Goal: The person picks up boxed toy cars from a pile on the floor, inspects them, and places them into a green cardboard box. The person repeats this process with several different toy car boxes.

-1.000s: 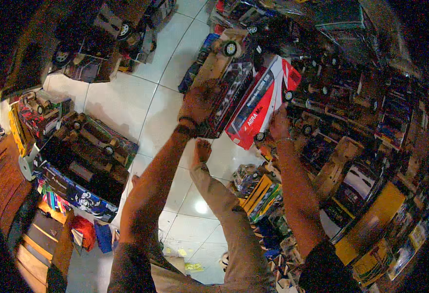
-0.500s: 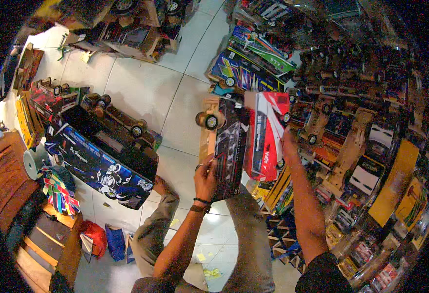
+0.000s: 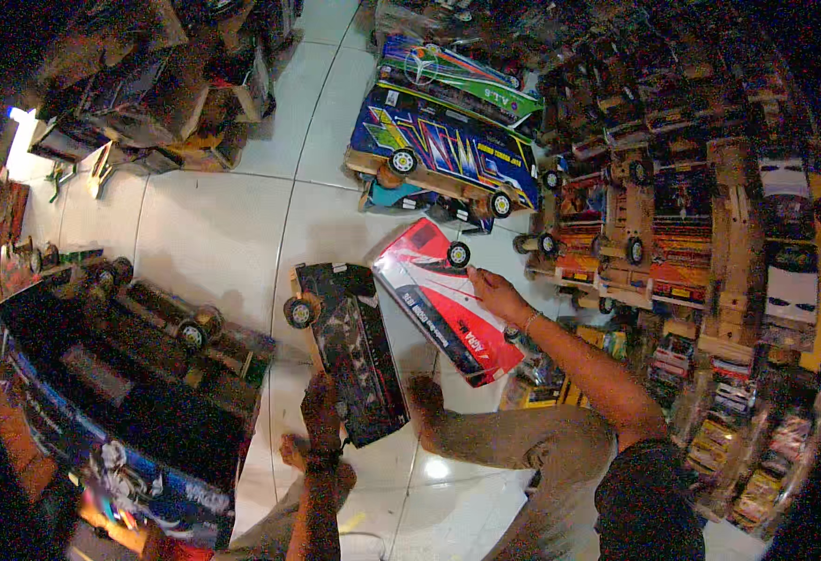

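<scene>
My left hand [image 3: 321, 413] grips the edge of a black toy bus [image 3: 352, 351] patterned in grey, a wheel showing on its left side. The fingers are dark and partly hidden against the bus. Just to the right lies a tilted red and white toy bus [image 3: 443, 304] with a dark window band. My right hand [image 3: 498, 297] has closed on its right edge, between the two visible wheels. The two buses sit side by side between my bent legs and the stacked toys.
A large dark blue toy bus [image 3: 121, 458] with a white figure lies at left. A blue toy bus [image 3: 448, 145] with yellow stripes lies on its side beyond. Rows of toy vehicles [image 3: 691, 234] fill the right. Dark toy bodies [image 3: 139, 93] stand far left. White tiles [image 3: 233, 224] form the floor.
My view has turned and shifted. The red bus and the black bus now lean at an angle, and a gap has opened between the red bus and the stacked toys at right.
</scene>
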The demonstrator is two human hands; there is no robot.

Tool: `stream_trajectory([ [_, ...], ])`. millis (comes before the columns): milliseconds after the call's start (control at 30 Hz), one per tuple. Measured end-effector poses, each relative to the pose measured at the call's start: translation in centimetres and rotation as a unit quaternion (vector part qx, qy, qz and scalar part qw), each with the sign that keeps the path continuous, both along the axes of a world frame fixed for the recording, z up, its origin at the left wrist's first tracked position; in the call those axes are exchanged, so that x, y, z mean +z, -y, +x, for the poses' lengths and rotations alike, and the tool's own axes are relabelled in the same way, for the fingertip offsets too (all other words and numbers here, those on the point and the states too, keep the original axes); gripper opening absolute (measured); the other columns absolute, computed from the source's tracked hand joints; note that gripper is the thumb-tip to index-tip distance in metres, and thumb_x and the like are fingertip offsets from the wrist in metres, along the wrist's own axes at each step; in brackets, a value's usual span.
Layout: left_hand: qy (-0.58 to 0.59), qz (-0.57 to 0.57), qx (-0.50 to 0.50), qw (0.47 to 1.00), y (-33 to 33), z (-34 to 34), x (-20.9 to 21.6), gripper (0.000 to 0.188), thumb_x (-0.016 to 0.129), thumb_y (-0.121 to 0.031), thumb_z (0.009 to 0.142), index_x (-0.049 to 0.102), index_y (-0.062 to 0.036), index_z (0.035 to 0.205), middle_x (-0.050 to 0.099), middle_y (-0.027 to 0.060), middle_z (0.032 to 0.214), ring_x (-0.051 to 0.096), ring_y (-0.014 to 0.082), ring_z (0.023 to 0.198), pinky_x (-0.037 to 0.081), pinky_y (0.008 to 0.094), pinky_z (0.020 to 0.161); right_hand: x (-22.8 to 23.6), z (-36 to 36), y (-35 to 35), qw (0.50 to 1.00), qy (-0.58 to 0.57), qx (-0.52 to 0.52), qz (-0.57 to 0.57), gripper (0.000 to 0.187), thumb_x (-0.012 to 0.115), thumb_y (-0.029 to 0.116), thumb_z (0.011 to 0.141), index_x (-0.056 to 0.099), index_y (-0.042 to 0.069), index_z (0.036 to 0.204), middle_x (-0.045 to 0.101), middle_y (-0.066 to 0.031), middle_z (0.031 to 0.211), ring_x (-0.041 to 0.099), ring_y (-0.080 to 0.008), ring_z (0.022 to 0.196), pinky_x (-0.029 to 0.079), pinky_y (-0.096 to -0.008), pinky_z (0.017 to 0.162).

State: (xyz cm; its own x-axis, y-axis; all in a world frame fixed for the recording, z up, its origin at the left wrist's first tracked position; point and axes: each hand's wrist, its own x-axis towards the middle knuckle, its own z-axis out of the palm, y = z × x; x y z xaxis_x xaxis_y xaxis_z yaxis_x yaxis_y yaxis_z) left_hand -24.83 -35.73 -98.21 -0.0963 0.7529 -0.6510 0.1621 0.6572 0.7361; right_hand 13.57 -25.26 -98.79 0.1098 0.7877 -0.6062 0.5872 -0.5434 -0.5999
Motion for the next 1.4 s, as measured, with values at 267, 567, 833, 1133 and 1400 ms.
stream_trajectory([
  [267,0.094,0.017,0.017,0.995,-0.3,-0.9,-5.2,0.037,0.053,-0.023,0.097,0.052,0.0021,0.124,0.06,0.0062,0.106,0.055,0.0133,0.093,0.046,0.0267,0.082,-2.7,-1.6,0.1,1.0,0.023,0.0,0.016,0.05,0.036,0.049,0.098,0.059,0.005,0.097,0.058,-0.0129,0.089,0.054,-0.0261,0.082,0.043,-0.0357,0.074],
  [567,0.123,0.086,0.121,0.981,-2.6,-1.2,-7.6,0.036,0.052,-0.038,0.096,0.054,-0.0059,0.08,0.05,-0.0009,0.07,0.045,0.0094,0.063,0.039,0.0266,0.056,-5.8,0.9,0.8,0.993,-0.086,-0.075,0.023,0.056,0.039,0.056,0.094,0.065,0.007,0.089,0.065,-0.0134,0.081,0.057,-0.0217,0.071,0.046,-0.0346,0.07],
  [833,-0.251,0.434,0.001,0.865,-4.6,1.2,-5.6,0.033,0.051,-0.028,0.097,0.055,0.0038,0.093,0.051,0.0069,0.07,0.044,0.0149,0.063,0.038,0.0317,0.056,-2.6,7.7,-4.9,0.822,-0.288,-0.417,0.259,0.082,0.036,0.073,0.085,0.045,0.006,0.132,0.06,-0.0056,0.118,0.053,-0.0188,0.111,0.04,-0.0419,0.087],
  [1133,-0.242,0.445,-0.107,0.855,-9.6,3.7,-1.8,0.036,0.049,-0.034,0.098,0.056,0.0012,0.095,0.058,0.0084,0.085,0.053,0.0157,0.08,0.045,0.0291,0.068,-0.6,9.3,-6.5,0.822,-0.441,-0.23,0.278,0.067,0.049,0.066,0.085,0.054,0.017,0.13,0.055,-0.0045,0.125,0.047,-0.0144,0.113,0.036,-0.0375,0.097],
  [1400,-0.157,0.313,-0.175,0.92,-12.1,4.0,-3.1,0.04,0.046,-0.038,0.098,0.056,-0.0004,0.103,0.061,0.0083,0.091,0.056,0.0158,0.081,0.047,0.0295,0.075,-3.6,6.5,-10.4,0.709,-0.569,-0.287,0.301,0.062,0.065,0.045,0.081,0.054,0.006,0.129,0.057,-0.0065,0.123,0.049,-0.0177,0.117,0.036,-0.0303,0.101],
])
